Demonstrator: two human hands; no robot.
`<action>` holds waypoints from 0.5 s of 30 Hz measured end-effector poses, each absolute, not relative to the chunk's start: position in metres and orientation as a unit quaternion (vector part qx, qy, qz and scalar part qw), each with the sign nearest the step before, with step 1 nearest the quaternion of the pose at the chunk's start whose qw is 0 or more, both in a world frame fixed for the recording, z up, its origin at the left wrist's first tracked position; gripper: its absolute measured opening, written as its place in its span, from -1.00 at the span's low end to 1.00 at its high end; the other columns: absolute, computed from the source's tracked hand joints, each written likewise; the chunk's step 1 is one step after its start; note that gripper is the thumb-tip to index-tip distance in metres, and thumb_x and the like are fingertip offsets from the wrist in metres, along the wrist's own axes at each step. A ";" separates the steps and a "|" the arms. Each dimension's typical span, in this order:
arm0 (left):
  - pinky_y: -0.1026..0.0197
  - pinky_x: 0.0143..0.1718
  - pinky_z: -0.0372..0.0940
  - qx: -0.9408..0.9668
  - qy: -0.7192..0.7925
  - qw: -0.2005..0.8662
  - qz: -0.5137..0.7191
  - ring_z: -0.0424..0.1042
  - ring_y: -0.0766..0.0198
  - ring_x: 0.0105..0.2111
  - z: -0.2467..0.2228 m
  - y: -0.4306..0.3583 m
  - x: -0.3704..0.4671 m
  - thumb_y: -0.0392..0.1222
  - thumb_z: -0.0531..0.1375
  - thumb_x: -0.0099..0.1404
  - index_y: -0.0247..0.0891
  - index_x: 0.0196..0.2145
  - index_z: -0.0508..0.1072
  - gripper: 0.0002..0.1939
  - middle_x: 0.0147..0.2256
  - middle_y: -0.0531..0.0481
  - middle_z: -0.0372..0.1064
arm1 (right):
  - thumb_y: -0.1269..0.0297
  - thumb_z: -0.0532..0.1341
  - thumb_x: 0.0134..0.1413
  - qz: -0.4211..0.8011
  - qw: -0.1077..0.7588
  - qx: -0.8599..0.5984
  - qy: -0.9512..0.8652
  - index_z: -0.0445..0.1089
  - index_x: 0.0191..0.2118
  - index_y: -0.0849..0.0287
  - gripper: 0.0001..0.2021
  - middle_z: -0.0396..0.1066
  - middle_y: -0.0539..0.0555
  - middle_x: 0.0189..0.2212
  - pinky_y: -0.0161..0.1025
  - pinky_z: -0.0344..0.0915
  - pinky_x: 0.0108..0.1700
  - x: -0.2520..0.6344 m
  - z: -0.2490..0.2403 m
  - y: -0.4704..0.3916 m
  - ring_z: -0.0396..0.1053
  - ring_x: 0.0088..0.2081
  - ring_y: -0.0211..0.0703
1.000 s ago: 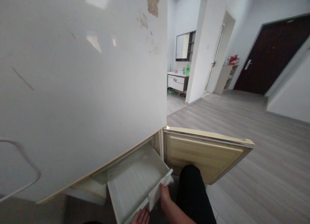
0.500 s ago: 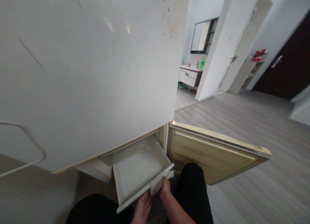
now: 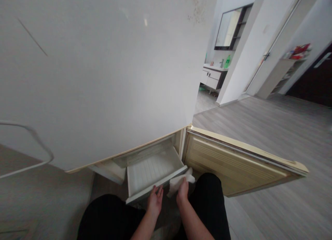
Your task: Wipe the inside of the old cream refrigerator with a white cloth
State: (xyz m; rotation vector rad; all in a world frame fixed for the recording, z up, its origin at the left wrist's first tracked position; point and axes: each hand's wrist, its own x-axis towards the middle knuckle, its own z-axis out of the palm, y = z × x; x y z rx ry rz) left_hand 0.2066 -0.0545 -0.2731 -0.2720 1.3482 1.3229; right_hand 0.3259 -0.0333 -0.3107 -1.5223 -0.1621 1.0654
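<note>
Starting left, I see the white fridge drawer (image 3: 150,167) sitting deeper in its compartment (image 3: 153,148) than half a second ago, less of its floor showing, though its front still juts out. At the front edge, my left grip (image 3: 155,202) stands loose, fingers spread against the lip, clasping nothing I can see. Next along, the white cloth (image 3: 174,185) is bunched up now, no longer flat along the drawer front; my right grip (image 3: 183,190) has it pinched tight. Whether it touches the drawer, I can't tell. So, I judge, wiping pauses while the left side pushes. Far right, the ribbed door (image 3: 233,160) hangs wide open.
</note>
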 end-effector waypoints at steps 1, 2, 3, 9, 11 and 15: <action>0.10 0.18 0.37 -0.113 0.571 0.581 0.569 0.55 0.18 -0.02 -0.271 -0.048 0.206 -0.41 0.11 0.35 -0.21 -0.34 0.36 -0.85 -0.35 0.02 0.31 | -0.03 -0.04 0.18 0.465 0.599 -0.649 -0.056 0.30 -0.03 0.28 -0.51 0.52 0.33 -0.11 -0.10 0.46 -0.05 0.323 -0.310 -0.033 0.54 -0.08 0.08; 0.11 0.17 0.39 -0.109 0.567 0.583 0.572 0.56 0.19 -0.07 -0.269 -0.040 0.205 -0.42 0.11 0.35 -0.21 -0.34 0.36 -0.84 -0.37 0.03 0.29 | -0.02 -0.02 0.17 0.471 0.602 -0.643 -0.045 0.31 -0.05 0.29 -0.53 0.52 0.33 -0.11 -0.10 0.46 -0.03 0.321 -0.310 -0.032 0.54 -0.07 0.08; 0.11 0.15 0.40 -0.106 0.563 0.586 0.573 0.57 0.20 -0.11 -0.267 -0.033 0.204 -0.42 0.11 0.36 -0.21 -0.34 0.36 -0.84 -0.39 0.03 0.28 | -0.01 -0.01 0.16 0.475 0.604 -0.639 -0.037 0.32 -0.07 0.29 -0.54 0.53 0.32 -0.12 -0.09 0.46 -0.03 0.319 -0.310 -0.032 0.54 -0.08 0.09; 0.17 -0.01 0.49 -0.069 0.556 0.583 0.589 0.52 0.28 -0.24 -0.255 0.006 0.194 -0.46 0.08 0.37 -0.25 -0.23 0.41 -0.82 -0.35 -0.01 0.37 | -0.03 0.00 0.14 0.493 0.589 -0.639 -0.027 0.33 -0.10 0.20 -0.58 0.54 0.28 -0.14 -0.05 0.48 -0.09 0.316 -0.319 -0.029 0.55 -0.12 0.08; 0.13 -0.09 0.52 -0.045 0.555 0.575 0.599 0.51 0.27 -0.25 -0.250 0.018 0.191 -0.34 0.11 0.42 -0.27 -0.13 0.44 -0.87 -0.27 -0.04 0.43 | -0.06 -0.02 0.13 0.503 0.582 -0.639 -0.034 0.32 -0.08 0.20 -0.55 0.53 0.27 -0.14 -0.06 0.49 -0.11 0.315 -0.322 -0.029 0.56 -0.12 0.08; 0.07 -0.18 0.51 0.012 0.551 0.552 0.625 0.49 0.22 -0.19 -0.237 0.041 0.186 -0.07 0.22 0.41 -0.28 0.02 0.42 -0.68 -0.08 -0.09 0.45 | -0.12 -0.02 0.12 0.522 0.574 -0.629 -0.053 0.31 -0.03 0.23 -0.46 0.53 0.27 -0.09 -0.11 0.49 -0.09 0.312 -0.325 -0.031 0.55 -0.07 0.06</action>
